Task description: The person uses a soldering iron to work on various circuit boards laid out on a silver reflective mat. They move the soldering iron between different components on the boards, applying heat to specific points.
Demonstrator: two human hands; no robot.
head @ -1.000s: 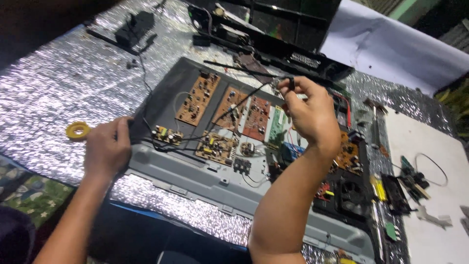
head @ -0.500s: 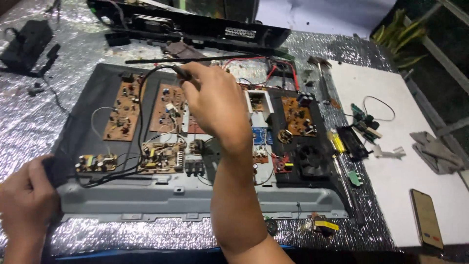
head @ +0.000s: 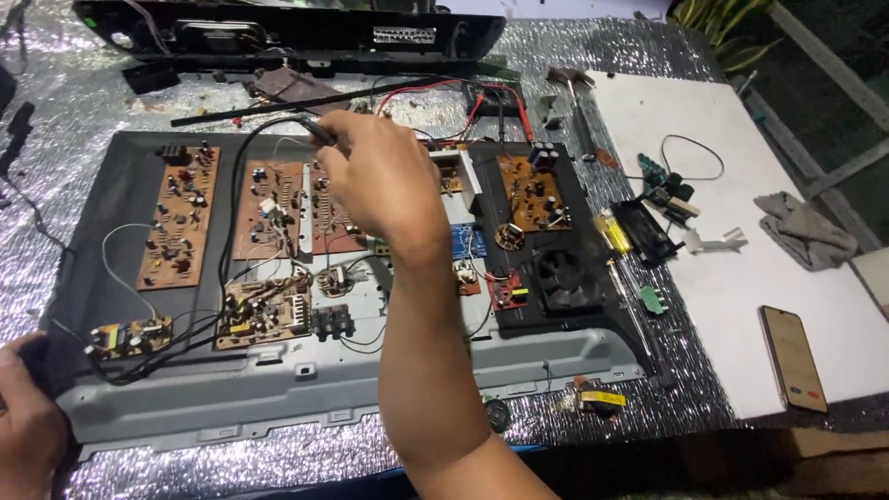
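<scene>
Right hand [head: 380, 181] reached over the middle of the open grey chassis [head: 306, 393], its fingers pinched round a thin black probe [head: 319, 132] whose tip pointed toward the chassis's far left edge. A black lead [head: 230, 194] ran from the probe down across the chassis to its near left corner, where the left hand [head: 28, 421] was closed on the dark end of that wiring, partly out of view.

As a judgement, the probe looked light and stiff, best pinched by its insulated shaft, while the lead would be limp and easily snagged on components; the bare boards seemed fragile and better left untouched by fingers.

Counted in the head view: three brown circuit boards [head: 176, 218] stood side by side on the left half of the chassis, two smaller boards lay nearer its front edge, and one more brown board [head: 530, 193] sat on the black section at its right. Right of the chassis lay one white sheet [head: 741, 306] carrying one phone [head: 794, 359] and one grey cloth [head: 804, 231].
</scene>
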